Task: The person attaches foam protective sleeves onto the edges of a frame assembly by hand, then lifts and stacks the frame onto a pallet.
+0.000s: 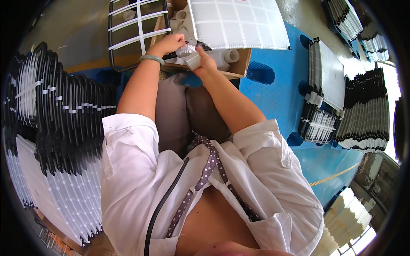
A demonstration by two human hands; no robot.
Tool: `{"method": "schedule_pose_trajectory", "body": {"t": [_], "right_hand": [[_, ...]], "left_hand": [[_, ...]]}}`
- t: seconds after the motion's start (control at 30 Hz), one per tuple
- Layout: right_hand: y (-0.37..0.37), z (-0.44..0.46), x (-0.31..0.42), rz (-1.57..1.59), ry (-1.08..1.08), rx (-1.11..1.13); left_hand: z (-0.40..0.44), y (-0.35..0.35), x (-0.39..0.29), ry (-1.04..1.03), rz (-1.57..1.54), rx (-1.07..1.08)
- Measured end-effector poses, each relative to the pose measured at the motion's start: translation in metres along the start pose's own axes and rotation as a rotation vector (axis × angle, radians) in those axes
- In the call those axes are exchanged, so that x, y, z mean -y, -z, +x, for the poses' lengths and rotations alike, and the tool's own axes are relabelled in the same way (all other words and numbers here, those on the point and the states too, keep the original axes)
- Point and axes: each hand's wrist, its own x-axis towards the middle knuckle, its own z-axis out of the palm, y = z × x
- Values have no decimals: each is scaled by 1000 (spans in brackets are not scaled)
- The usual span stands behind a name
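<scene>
My left hand (pixel 168 44), with a pale green bangle above its wrist, is closed at the black bar joining a strapped black frame (pixel 139 30) and a white padded panel (pixel 239 23). Its fingertips pinch near a white wrapping (pixel 185 50) on the bar; what they grip is too small to make out. Just to the right, my right hand (pixel 206 63) is wrapped round a white roll (pixel 193 61) beside that wrapping. Both hands are over a wooden box (pixel 242 64) holding several white rolls and tubes.
Many black frames (pixel 55 98) stand stacked at the left, above white panels (pixel 55 179). A blue platform (pixel 273 102) lies at the right, bearing a stack of panels and frames (pixel 329 77). More stacked panels (pixel 365 111) stand farther right. A yellow rope (pixel 335 175) lies lower right.
</scene>
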Motion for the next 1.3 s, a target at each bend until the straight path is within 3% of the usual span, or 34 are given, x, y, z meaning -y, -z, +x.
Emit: {"method": "schedule_pose_trajectory", "body": {"t": [0.1, 0.33, 0.53, 0.6, 0.63, 0.8, 1.17, 1.3], "right_hand": [[2, -2, -2, -110, 94, -18], [-5, -23, 4, -663, 285, -103], [-4, -33, 23, -1634, 374, -93], [-2, -31, 23, -1713, 370, -76], [-1, -30, 24, -1752, 367, -71], [-2, -31, 27, -1744, 299, -72], [1, -30, 27, -1684, 205, -29], [3, -26, 25, -1606, 229, -49]], "left_hand": [[2, -8, 2, -81, 122, -197], [-1, -10, -22, -79, 273, -245], [-3, -8, -28, -85, 234, -215], [1, -9, -24, -101, 242, -198], [2, -12, -19, -170, 92, -266], [3, -13, -14, -296, 237, -382], [-13, -11, -53, -69, 389, -293], [-9, -15, -45, -106, 427, -276]]}}
